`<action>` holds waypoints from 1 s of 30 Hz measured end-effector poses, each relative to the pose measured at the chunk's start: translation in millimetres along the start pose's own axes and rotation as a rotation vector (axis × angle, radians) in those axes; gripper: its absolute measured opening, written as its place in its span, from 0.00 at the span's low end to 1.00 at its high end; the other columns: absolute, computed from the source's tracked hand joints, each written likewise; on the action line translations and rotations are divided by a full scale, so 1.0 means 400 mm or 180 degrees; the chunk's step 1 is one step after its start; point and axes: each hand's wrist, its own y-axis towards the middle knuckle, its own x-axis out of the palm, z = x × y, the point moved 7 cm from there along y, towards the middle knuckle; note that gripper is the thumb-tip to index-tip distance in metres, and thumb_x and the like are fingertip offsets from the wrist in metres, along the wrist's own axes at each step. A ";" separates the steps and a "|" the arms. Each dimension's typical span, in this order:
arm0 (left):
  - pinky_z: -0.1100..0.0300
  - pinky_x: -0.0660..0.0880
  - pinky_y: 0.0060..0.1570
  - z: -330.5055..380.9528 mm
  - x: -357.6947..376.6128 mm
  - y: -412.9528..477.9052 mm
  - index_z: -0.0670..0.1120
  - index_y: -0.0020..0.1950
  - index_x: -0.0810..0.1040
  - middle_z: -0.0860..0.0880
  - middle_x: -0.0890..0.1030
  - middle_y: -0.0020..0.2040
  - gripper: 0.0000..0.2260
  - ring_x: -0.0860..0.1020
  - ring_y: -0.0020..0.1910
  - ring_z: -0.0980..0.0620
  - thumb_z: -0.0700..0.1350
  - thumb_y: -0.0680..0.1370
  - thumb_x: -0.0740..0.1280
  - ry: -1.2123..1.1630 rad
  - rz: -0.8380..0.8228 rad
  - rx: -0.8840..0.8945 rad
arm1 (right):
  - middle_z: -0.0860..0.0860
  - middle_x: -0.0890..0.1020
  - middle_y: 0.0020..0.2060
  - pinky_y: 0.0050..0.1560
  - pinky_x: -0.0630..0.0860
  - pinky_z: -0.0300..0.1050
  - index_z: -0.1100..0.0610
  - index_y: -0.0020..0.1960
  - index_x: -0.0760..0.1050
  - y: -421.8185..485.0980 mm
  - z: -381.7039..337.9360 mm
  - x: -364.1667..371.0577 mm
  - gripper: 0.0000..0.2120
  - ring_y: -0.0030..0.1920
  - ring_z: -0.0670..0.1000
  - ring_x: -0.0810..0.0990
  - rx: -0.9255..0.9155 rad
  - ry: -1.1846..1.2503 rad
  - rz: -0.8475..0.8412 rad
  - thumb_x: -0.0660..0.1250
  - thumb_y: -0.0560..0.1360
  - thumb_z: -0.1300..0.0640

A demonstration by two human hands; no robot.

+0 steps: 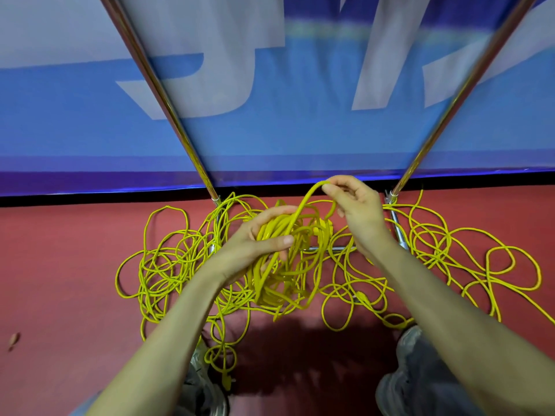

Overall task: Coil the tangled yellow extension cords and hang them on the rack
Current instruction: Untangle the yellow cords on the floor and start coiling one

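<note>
Head view: I see left hand [258, 235] clamped round the half-made coil [279, 265], right hand [357, 211] pinching a raised loop [312, 193] beside it. Rest of cord [162, 265] lies tangled on the floor [60, 280] across the rack [397, 226] feet; pulling likely snags there, tightens knots, or drags loops loose.

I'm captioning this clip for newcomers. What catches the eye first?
Bright yellow cords sprawl tangled across the red floor. At centre, the left hand grips a bunched coil while the right hand pinches a loop above it. Behind, metal rack poles rise against a blue banner.
</note>
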 end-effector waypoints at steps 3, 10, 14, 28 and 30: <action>0.66 0.68 0.20 0.012 -0.013 -0.001 0.52 0.69 0.70 0.48 0.74 0.30 0.23 0.71 0.22 0.57 0.40 0.75 0.69 -0.0316 0.0249 0.0156 | 0.43 0.78 0.29 0.30 0.68 0.31 0.53 0.43 0.78 0.000 0.046 0.006 0.06 0.27 0.39 0.72 0.0100 -0.0420 -0.0297 0.69 0.74 0.63; 0.57 0.80 0.40 0.034 -0.061 0.008 0.51 0.68 0.71 0.50 0.72 0.31 0.23 0.74 0.31 0.53 0.42 0.74 0.69 -0.1287 0.0640 0.0502 | 0.53 0.75 0.55 0.45 0.74 0.35 0.57 0.59 0.71 -0.004 0.101 -0.001 0.16 0.44 0.48 0.79 -0.0084 -0.1279 -0.0173 0.70 0.74 0.59; 0.59 0.77 0.32 0.040 -0.090 0.009 0.49 0.67 0.69 0.49 0.72 0.32 0.19 0.72 0.26 0.55 0.41 0.77 0.62 -0.1611 0.1059 0.0612 | 0.51 0.75 0.41 0.37 0.67 0.29 0.53 0.43 0.72 -0.065 0.082 0.014 0.06 0.38 0.39 0.73 -0.0589 -0.1543 -0.0191 0.67 0.76 0.53; 0.69 0.63 0.19 -0.005 -0.078 -0.001 0.51 0.68 0.71 0.51 0.69 0.29 0.22 0.63 0.18 0.60 0.42 0.73 0.64 -0.1390 0.0565 -0.0120 | 0.50 0.77 0.39 0.35 0.68 0.37 0.56 0.49 0.75 -0.017 0.161 0.050 0.03 0.31 0.41 0.76 0.0291 -0.1768 -0.1064 0.64 0.77 0.61; 0.69 0.63 0.18 -0.014 -0.072 0.005 0.49 0.69 0.71 0.50 0.71 0.29 0.24 0.64 0.17 0.60 0.42 0.73 0.65 -0.1275 0.0541 -0.0246 | 0.52 0.74 0.44 0.40 0.71 0.40 0.58 0.53 0.75 0.009 0.117 0.015 0.05 0.40 0.50 0.77 -0.0068 -0.1847 -0.0740 0.62 0.79 0.60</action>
